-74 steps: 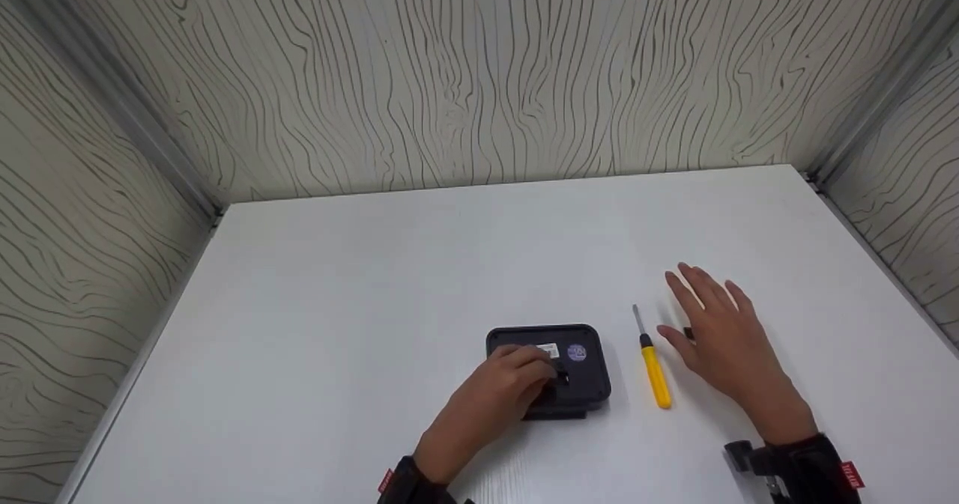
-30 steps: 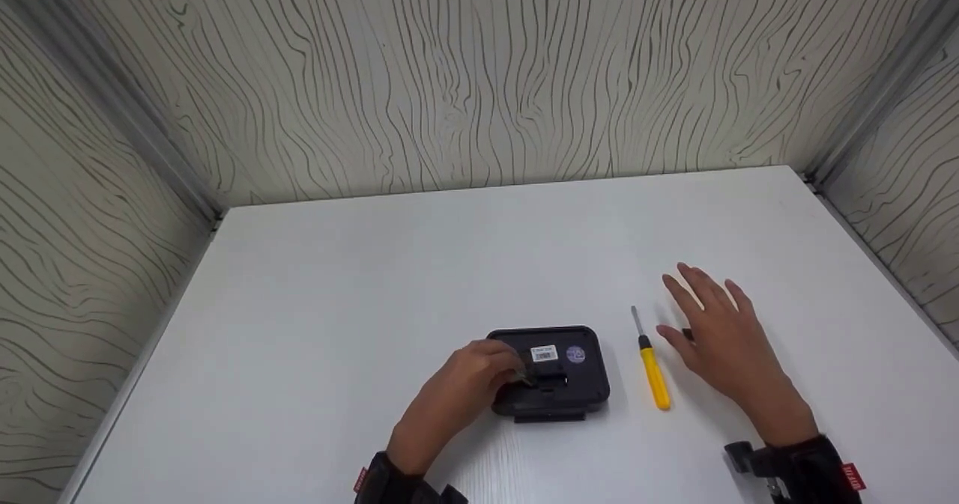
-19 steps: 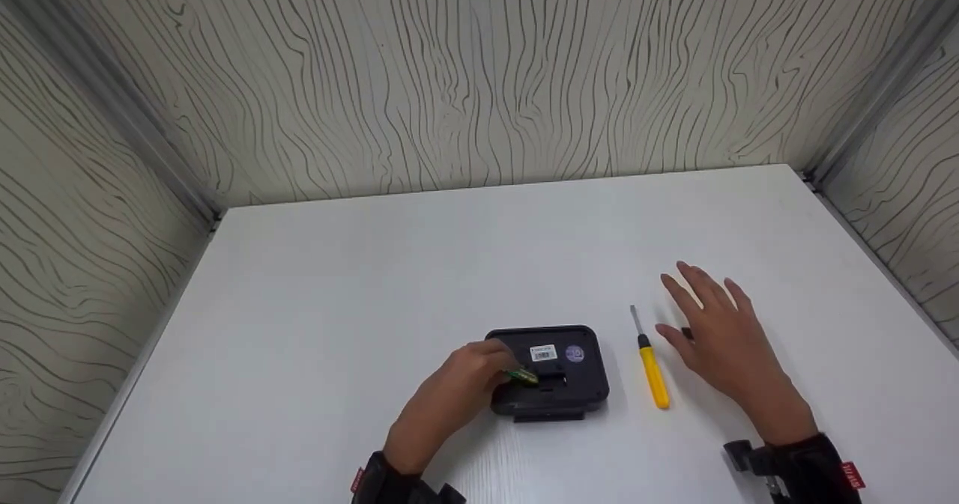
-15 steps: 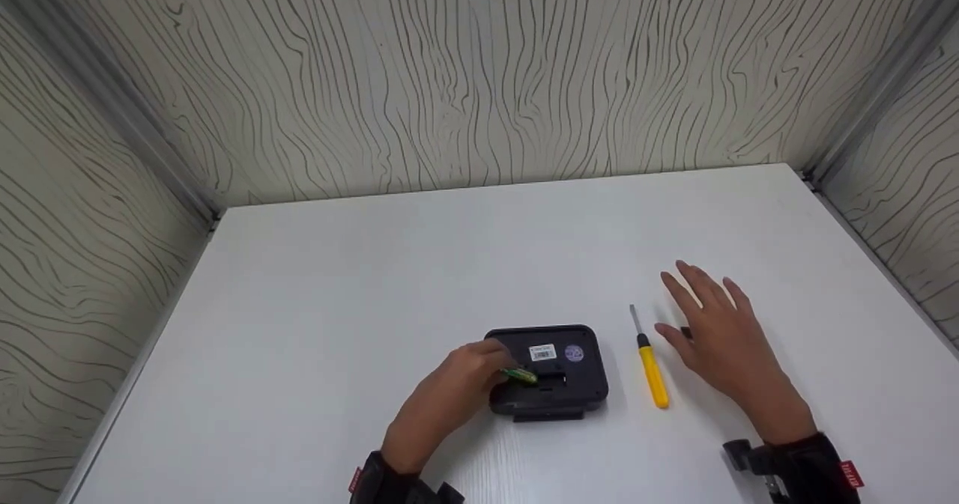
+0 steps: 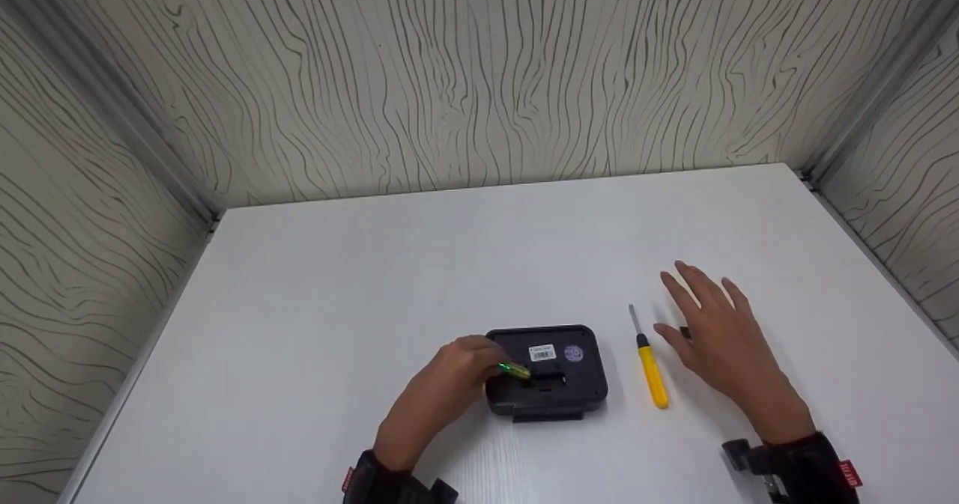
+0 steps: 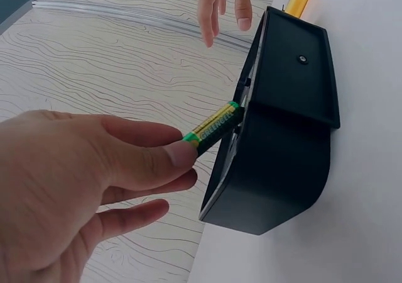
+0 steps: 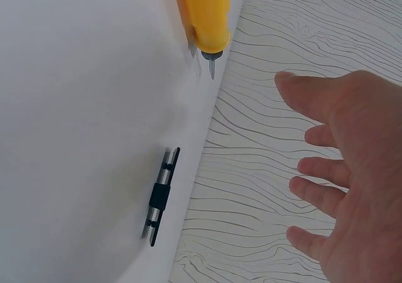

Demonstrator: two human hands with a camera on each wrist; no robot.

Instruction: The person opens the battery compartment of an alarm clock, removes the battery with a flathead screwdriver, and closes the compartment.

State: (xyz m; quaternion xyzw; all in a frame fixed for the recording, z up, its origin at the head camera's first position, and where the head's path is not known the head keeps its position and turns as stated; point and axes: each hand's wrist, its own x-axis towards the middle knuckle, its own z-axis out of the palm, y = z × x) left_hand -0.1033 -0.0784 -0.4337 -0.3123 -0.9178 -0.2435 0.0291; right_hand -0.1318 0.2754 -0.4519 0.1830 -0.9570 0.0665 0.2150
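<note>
My left hand pinches a green and yellow battery between thumb and fingers. The battery's far end is at the opening in the back of a black box-shaped device; whether it touches cannot be told. That device lies on the white table and bears a barcode label and a round purple sticker. My right hand hovers with fingers spread, holding nothing. Below it lies a small black cover, mostly hidden by the hand in the head view. A yellow-handled screwdriver lies between device and right hand.
The white table is bounded by wood-grain patterned panels at the back and both sides. Grey metal posts stand at the corners. A flat black tab sticks out from the device's near edge.
My left hand has drawn back leftward from over the device, and the battery has come into sight in its fingers. The right hand has barely moved.
</note>
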